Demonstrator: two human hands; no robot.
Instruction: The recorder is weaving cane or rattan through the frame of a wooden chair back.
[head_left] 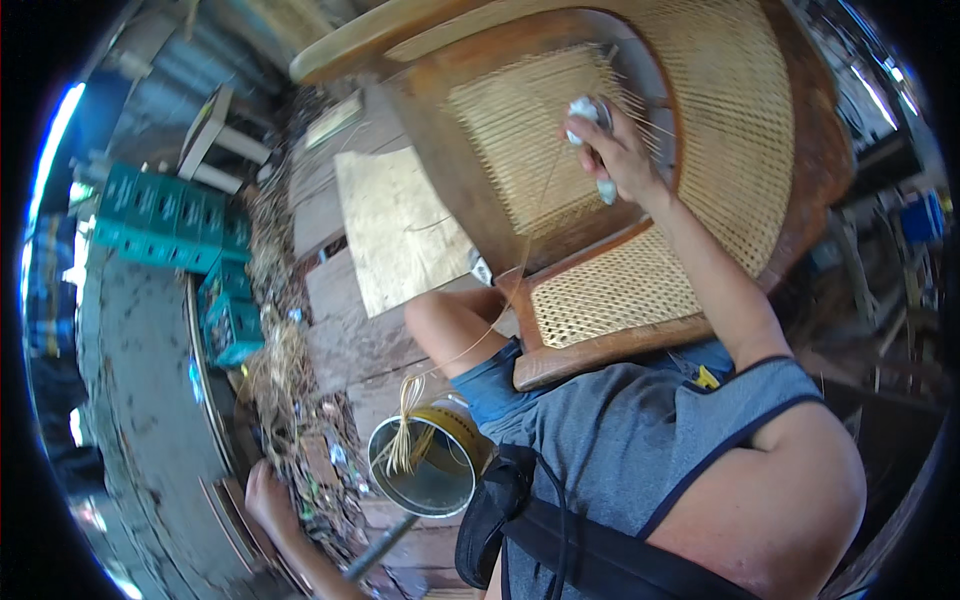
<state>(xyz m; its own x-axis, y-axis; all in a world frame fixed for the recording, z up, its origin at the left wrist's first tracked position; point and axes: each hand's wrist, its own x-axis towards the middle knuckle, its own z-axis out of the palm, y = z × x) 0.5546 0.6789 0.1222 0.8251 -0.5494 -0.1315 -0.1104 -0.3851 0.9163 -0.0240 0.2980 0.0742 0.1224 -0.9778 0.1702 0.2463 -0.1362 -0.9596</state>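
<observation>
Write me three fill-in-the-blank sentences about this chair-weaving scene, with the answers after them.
1. The right hand rests on the woven ____ panel of the wooden chair.
2. A bundle of strands stands in a round metal ____.
3. The stacked crates at the left are ____ in colour.

Missing words: cane; can; green

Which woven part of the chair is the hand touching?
The upper panel, where the strands run loose and unfinished. The right hand rests on it. The lower panel is already tightly woven.
</observation>
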